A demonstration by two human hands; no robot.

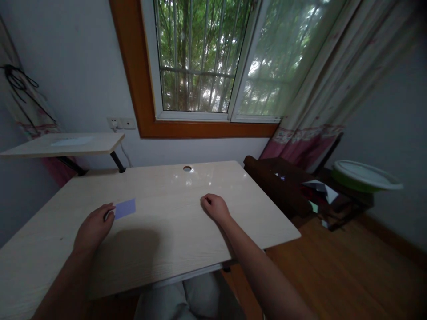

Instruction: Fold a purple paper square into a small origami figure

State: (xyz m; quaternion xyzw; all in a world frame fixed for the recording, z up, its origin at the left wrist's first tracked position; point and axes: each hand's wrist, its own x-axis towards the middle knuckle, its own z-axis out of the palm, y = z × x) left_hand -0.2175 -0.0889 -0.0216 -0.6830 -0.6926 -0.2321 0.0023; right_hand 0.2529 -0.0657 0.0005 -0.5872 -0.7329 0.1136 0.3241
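Observation:
A small purple sheet of paper (126,208) lies at the left of the pale wooden desk (176,213). My left hand (95,227) pinches its left edge between thumb and fingers, and the held part is hidden. To the right, my right hand (216,208) rests on the desktop, curled into a loose fist. Nothing shows in it, and it is well apart from the paper.
A raised shelf (100,142) on black legs stands at the desk's back left, with a whitish sheet (71,141) on it. A cable hole (187,169) is at the back. Right of the desk are dark furniture (276,182) and a green-and-white basin (365,175).

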